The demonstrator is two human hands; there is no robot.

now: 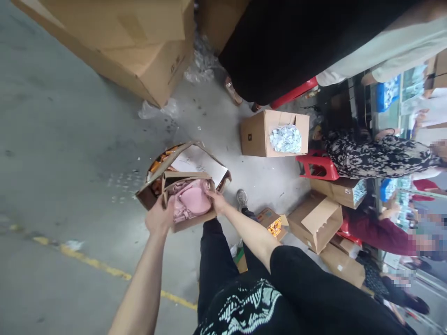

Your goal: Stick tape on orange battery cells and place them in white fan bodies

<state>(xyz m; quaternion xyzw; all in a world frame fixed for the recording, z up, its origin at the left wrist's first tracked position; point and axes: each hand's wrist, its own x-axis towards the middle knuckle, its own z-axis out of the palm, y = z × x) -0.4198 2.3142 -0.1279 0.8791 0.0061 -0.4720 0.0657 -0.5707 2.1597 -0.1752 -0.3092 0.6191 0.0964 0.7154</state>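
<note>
Between my two hands is a small open cardboard box (193,223) filled with pink pieces (195,200), whose exact kind I cannot make out. My left hand (160,217) grips one side of it, fingers partly hidden behind the wall. On the opposite side my right hand (217,202) is closed over the rim, its fingertips next to the pink pieces. Directly behind the small box, a larger open carton (148,195) holds orange items (162,163) and a white sheet with markings (197,163). Whether the two boxes touch is unclear.
A large carton (139,56) stands on the grey floor beside plastic film (202,58). Nearby are a box topped with pale small packets (253,137), a red stool (317,166) and more cartons (314,221). Several people sit along a workbench at the right. A yellow line (94,263) crosses the floor.
</note>
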